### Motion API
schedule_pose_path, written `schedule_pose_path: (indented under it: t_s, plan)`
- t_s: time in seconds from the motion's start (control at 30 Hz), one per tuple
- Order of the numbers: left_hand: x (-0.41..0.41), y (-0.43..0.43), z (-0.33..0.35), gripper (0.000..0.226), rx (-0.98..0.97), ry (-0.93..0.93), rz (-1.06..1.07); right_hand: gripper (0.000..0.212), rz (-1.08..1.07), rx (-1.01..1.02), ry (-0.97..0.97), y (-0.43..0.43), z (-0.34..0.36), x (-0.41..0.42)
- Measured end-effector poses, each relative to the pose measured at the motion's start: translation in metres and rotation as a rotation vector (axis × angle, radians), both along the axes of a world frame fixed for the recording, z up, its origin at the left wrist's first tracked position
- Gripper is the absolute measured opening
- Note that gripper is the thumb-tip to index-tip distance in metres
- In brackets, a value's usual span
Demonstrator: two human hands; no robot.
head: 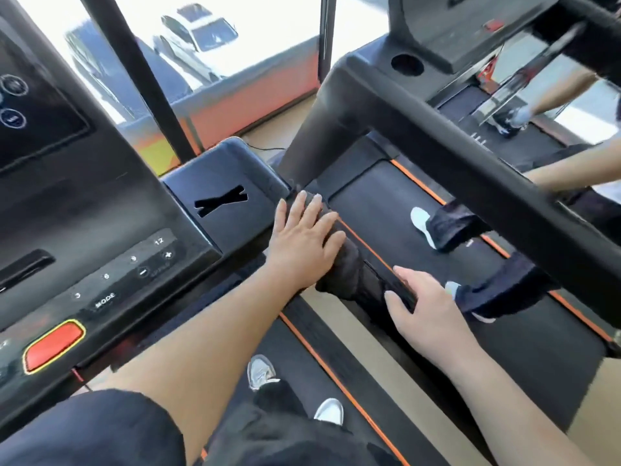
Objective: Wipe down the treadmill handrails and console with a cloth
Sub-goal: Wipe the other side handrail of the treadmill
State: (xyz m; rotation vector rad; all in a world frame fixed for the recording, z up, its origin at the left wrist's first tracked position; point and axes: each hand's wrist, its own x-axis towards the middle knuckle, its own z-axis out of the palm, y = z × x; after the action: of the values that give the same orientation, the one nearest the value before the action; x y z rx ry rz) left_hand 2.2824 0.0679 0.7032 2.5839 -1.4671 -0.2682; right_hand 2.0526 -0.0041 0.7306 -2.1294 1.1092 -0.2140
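Note:
A dark cloth (349, 267) is draped over the right handrail (398, 285) of my treadmill, just right of the black console (100, 213). My left hand (302, 237) lies flat on the cloth's upper end with fingers spread, pressing it onto the rail where the rail meets the console's side tray (228, 193). My right hand (426, 317) is lower on the same rail, its fingers curled over the rail just below the cloth. Cloth and hands hide most of the rail.
A red stop button (53, 344) and speed keys (154, 260) sit on the console front. My shoes (262, 371) stand on the belt. On the neighbouring treadmill (470, 156), close on the right, another person's feet (423, 227) are walking. A window is ahead.

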Motion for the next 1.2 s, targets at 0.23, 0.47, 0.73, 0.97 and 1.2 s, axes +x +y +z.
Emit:
schedule_pose_path:
  t_s: [0.23, 0.47, 0.73, 0.97, 1.2]
  plan:
    - [-0.081, 0.008, -0.002, 0.074, -0.004, 0.191, 0.345, 0.044, -0.039, 0.007, -0.006, 0.002, -0.002, -0.016]
    - [-0.077, -0.020, -0.004, 0.076, 0.073, 0.108, 0.402, 0.044, -0.065, 0.035, 0.045, 0.010, -0.002, -0.068]
    - [-0.068, -0.026, -0.003, 0.068, 0.142, -0.225, -0.330, 0.069, -0.123, -0.013, 0.237, 0.024, -0.006, -0.132]
    - [-0.201, 0.005, -0.010, 0.041, -0.071, -0.122, -0.609, 0.065, -0.184, -0.127, 0.366, 0.039, -0.010, -0.168]
    - [-0.124, -0.034, -0.009, 0.052, -0.089, -0.267, -0.465, 0.062, -0.230, -0.147, 0.348, 0.039, -0.019, -0.173]
